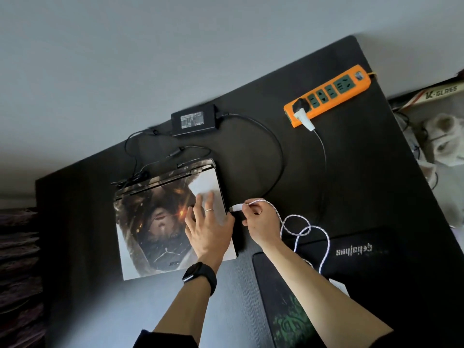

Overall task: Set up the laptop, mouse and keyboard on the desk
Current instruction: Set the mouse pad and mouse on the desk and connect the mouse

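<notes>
The left hand (pixel 208 229) lay flat on the closed laptop (pixel 155 222) in the middle of the table (pixel 351 172), its fingers (pixel 209 204) spread. The right hand (pixel 261 222) pinched the white plug (pixel 236 207) of a braided cable (pixel 301 229) just beside the laptop's right edge. Farther away lay a black adapter (pixel 194 120), and at the far right an orange power strip (pixel 329 94).

Black smartwatch (pixel 199 275) with black strap, thin silver ring (pixel 209 210), dark sleeves (pixel 165 341) at elbows

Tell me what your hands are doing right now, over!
Left hand flat on closed laptop. Right hand pinches white USB plug at laptop's right edge; seating unclear. Black power cable behind, not blocking.
</notes>
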